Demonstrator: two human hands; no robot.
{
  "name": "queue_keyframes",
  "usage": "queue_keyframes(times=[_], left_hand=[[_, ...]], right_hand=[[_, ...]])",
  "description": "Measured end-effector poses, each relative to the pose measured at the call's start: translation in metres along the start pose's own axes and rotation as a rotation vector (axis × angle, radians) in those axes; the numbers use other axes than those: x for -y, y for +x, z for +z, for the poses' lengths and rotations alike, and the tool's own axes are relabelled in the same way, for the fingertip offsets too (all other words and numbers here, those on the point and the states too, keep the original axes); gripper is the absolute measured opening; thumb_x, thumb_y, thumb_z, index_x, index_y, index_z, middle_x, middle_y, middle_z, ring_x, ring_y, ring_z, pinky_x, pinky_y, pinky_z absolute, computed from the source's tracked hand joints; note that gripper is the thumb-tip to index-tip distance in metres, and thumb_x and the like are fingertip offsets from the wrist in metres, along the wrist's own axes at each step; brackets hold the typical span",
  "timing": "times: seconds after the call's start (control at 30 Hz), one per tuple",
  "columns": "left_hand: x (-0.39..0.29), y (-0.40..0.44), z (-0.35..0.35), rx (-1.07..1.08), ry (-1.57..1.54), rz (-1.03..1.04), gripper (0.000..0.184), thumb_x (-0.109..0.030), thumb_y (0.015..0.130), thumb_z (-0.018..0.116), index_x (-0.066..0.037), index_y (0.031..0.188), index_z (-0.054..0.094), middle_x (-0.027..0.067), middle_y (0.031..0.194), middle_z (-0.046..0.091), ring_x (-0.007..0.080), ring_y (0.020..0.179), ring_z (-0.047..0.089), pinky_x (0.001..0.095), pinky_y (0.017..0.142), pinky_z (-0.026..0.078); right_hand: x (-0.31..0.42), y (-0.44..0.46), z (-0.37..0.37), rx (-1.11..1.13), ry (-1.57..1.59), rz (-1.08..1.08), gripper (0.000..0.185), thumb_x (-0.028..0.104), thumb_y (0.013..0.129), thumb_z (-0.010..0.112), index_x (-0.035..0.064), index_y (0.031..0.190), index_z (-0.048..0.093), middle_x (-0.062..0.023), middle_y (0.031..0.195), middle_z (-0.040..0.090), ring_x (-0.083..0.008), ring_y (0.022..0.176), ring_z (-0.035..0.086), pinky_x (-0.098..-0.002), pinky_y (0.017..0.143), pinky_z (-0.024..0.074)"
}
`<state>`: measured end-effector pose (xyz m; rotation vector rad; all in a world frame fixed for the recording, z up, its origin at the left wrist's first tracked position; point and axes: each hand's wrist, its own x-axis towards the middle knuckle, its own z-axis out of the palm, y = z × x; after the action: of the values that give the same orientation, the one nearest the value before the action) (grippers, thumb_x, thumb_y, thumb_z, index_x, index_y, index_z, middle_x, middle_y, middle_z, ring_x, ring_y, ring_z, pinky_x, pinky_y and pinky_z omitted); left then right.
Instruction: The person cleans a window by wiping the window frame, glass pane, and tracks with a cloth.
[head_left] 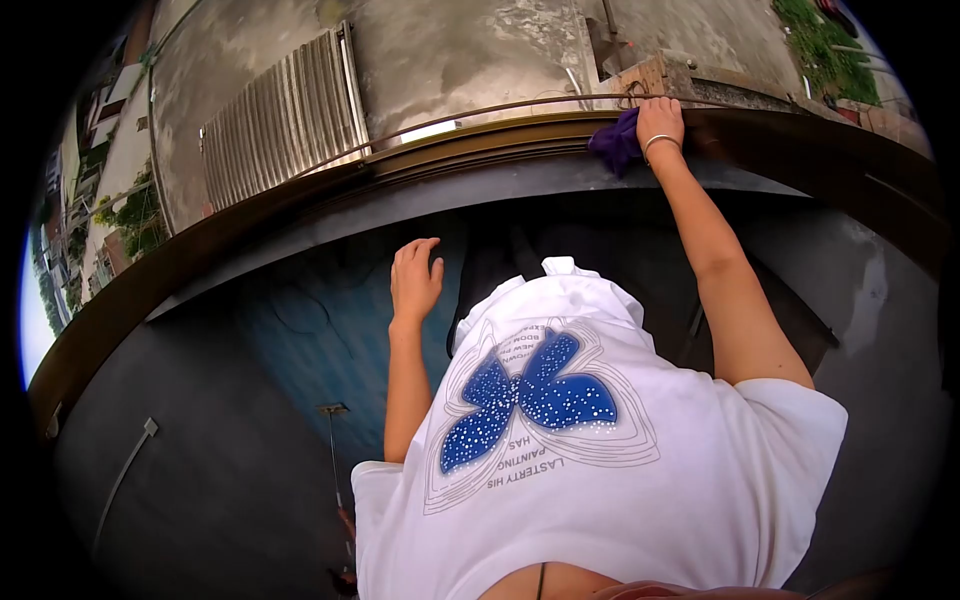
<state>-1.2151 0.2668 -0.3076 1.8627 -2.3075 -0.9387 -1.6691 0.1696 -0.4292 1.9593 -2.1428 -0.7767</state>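
Observation:
My right hand [662,124], with a bracelet at the wrist, is closed on a purple cloth [617,143]. It presses the cloth against the brown window frame [500,138], over the outer rail, and part of the cloth hangs from the fingers on the left. My left hand [415,280] hovers in front of my body, below the grey sill [400,208]. Its fingers are loosely bent, the thumb stands apart, and nothing is in it. The white shirt I wear, with a blue butterfly print [530,400], fills the lower middle.
Beyond the window lie a corrugated sheet [285,120], concrete ground [450,60] and green plants [820,45]. A thin rail [480,110] runs along the outside. Indoors, a long-handled tool with a flat head [333,408] stands left of me. A cable [125,475] crosses the dark surface.

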Motion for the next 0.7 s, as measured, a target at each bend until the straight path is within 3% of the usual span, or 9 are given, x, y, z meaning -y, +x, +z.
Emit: queue_keyframes(times=[0.1,0.17,0.3,0.33,0.43,0.5,0.57,0.6,0.7], left_hand=[[0.002,-0.008,0.006,0.005,-0.029,-0.078,0.032,-0.011,0.084,0.060,-0.007,0.116,0.059,0.0111,0.117,0.057,0.0313,0.112,0.051,0.0412,0.097,0.041],[0.000,-0.004,0.011,0.023,-0.105,-0.110,0.037,-0.012,0.085,0.061,-0.008,0.121,0.056,0.0118,0.119,0.057,0.0314,0.113,0.051,0.0410,0.097,0.042],[-0.027,0.015,0.002,-0.020,-0.300,-0.139,0.057,-0.018,0.084,0.066,-0.009,0.136,0.044,0.0147,0.126,0.052,0.0315,0.114,0.051,0.0404,0.095,0.043],[-0.034,0.023,0.000,-0.052,-0.275,-0.055,0.070,-0.020,0.082,0.069,-0.009,0.142,0.036,0.0165,0.130,0.047,0.0323,0.114,0.051,0.0406,0.097,0.041],[-0.075,0.049,-0.018,-0.234,-0.159,0.218,0.068,-0.018,0.081,0.070,-0.006,0.140,0.036,0.0152,0.129,0.049,0.0316,0.115,0.051,0.0397,0.099,0.040],[-0.078,0.063,-0.010,-0.256,-0.358,0.316,0.050,-0.012,0.083,0.065,-0.007,0.129,0.048,0.0180,0.123,0.055,0.0365,0.113,0.053,0.0423,0.096,0.042],[-0.078,0.069,-0.006,-0.115,-0.557,0.150,0.036,-0.010,0.086,0.058,-0.005,0.121,0.054,0.0183,0.113,0.062,0.0369,0.103,0.059,0.0409,0.089,0.046],[-0.080,0.077,-0.001,-0.201,-0.603,0.213,0.031,-0.010,0.089,0.053,-0.005,0.120,0.055,0.0194,0.109,0.063,0.0356,0.097,0.063,0.0387,0.084,0.049],[-0.069,0.098,0.007,-0.107,-0.674,0.096,0.031,-0.010,0.090,0.050,-0.006,0.121,0.054,0.0176,0.111,0.064,0.0309,0.100,0.063,0.0357,0.087,0.047]], right_hand=[[0.010,-0.001,-0.006,-0.008,0.042,0.020,0.023,0.018,0.091,0.044,0.0136,0.099,0.065,-0.0049,0.100,0.064,-0.0218,0.104,0.055,-0.0393,0.090,0.0383],[0.031,-0.009,-0.016,-0.135,0.460,0.026,0.015,0.013,0.088,0.049,0.0106,0.095,0.062,-0.0066,0.096,0.062,-0.0262,0.098,0.059,-0.0408,0.081,0.0469],[0.089,-0.042,-0.100,-0.025,1.253,-0.091,0.017,0.013,0.089,0.051,0.0070,0.101,0.061,-0.0121,0.100,0.063,-0.0330,0.093,0.060,-0.0420,0.078,0.0495],[0.103,-0.051,-0.118,0.011,1.474,-0.156,0.017,0.012,0.090,0.050,0.0061,0.101,0.061,-0.0121,0.102,0.063,-0.0316,0.094,0.061,-0.0395,0.080,0.0490],[0.123,-0.087,-0.180,0.256,1.976,-0.259,0.018,0.012,0.090,0.051,0.0035,0.104,0.060,-0.0115,0.107,0.063,-0.0259,0.100,0.061,-0.0340,0.088,0.0469],[0.117,-0.102,-0.206,0.273,2.097,-0.336,0.020,0.013,0.090,0.053,0.0015,0.107,0.058,-0.0108,0.107,0.063,-0.0223,0.104,0.060,-0.0331,0.089,0.0466],[0.066,-0.103,-0.225,0.106,1.671,-0.423,0.021,0.015,0.089,0.057,0.0022,0.105,0.060,-0.0128,0.106,0.061,-0.0284,0.103,0.058,-0.0361,0.089,0.0461],[0.035,-0.105,-0.233,-0.150,1.383,-0.454,0.017,0.016,0.087,0.060,0.0041,0.099,0.063,-0.0116,0.105,0.061,-0.0299,0.102,0.057,-0.0375,0.090,0.0447],[-0.069,-0.116,-0.284,-0.692,0.551,-0.244,0.014,0.007,0.085,0.062,0.0073,0.098,0.065,-0.0079,0.107,0.062,-0.0267,0.108,0.057,-0.0419,0.100,0.0410]])
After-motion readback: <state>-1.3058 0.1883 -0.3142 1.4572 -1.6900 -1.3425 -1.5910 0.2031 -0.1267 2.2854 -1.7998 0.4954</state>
